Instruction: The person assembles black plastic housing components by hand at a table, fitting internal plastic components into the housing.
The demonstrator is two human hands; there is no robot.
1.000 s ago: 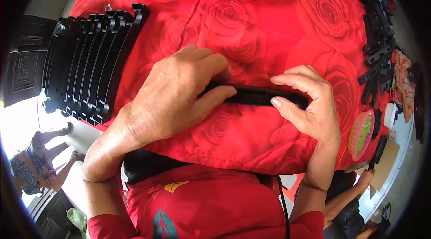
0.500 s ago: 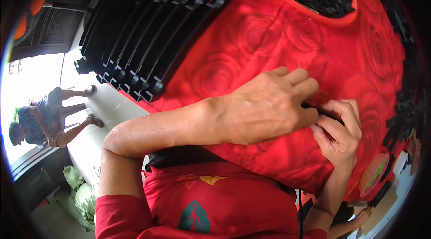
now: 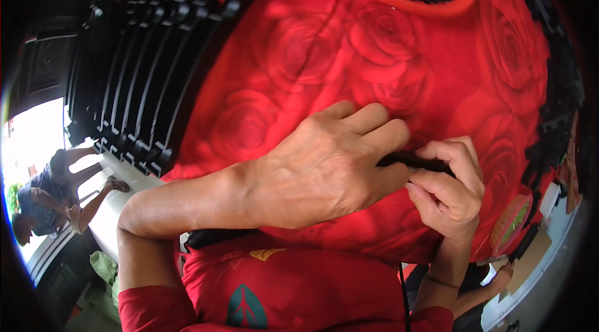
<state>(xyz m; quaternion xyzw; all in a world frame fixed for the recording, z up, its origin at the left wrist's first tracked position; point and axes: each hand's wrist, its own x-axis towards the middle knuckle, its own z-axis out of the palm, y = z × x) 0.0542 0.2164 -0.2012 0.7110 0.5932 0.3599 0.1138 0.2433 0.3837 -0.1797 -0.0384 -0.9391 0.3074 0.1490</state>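
Observation:
Over the red rose-patterned cloth, my left hand is closed with its fingers curled down. My right hand meets it from the right, fingers bent in a pinch. Between them runs a small dark black piece, gripped by both hands and mostly covered by fingers; its full shape cannot be made out. At the left of the table lies a row of long black plastic strips with hooked, rounded ends, set side by side. My hands are apart from that row.
At the far edge, a red basin holds many small black pieces. More black parts line the right rim, near a pink-edged basket with green contents. Another person's hand shows at lower right; a person is at far left.
The view has shifted, so the strips and basin sit further left and higher. Both hands keep hold of the black piece, and slightly more of it shows between them.

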